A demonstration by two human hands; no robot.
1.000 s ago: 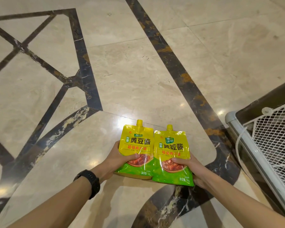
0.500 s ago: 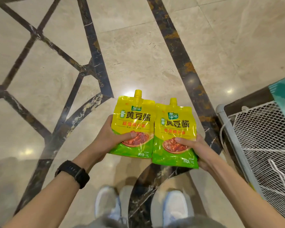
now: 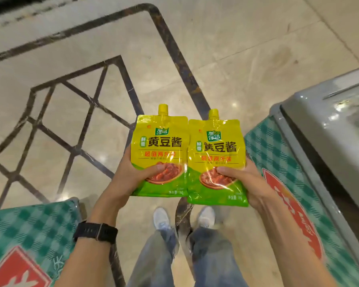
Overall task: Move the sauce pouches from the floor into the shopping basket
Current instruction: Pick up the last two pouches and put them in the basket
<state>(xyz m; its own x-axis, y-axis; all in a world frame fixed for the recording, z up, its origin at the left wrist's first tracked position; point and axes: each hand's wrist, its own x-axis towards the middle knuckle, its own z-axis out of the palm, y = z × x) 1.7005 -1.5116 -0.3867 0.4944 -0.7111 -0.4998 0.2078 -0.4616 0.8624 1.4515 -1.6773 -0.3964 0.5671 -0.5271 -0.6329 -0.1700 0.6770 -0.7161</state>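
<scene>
I hold two yellow-and-green sauce pouches side by side, upright, well above the marble floor. My left hand [image 3: 131, 175] grips the left pouch [image 3: 161, 146] at its lower part, thumb across the front. My right hand [image 3: 245, 183] grips the right pouch [image 3: 216, 154] the same way. Each pouch has a yellow spout cap on top. The shopping basket is not in view at this moment.
A green checked surface with a red sign [image 3: 294, 204] runs along the right, beside a grey cabinet [image 3: 330, 129]. Another green checked panel [image 3: 27, 235] is at the lower left. My white shoes [image 3: 162, 216] and jeans stand below on the marble floor [image 3: 247, 59].
Both pouches have risen from near the floor to a higher level as I stood up. The white mesh basket at the right has gone out of view; checked panels now appear.
</scene>
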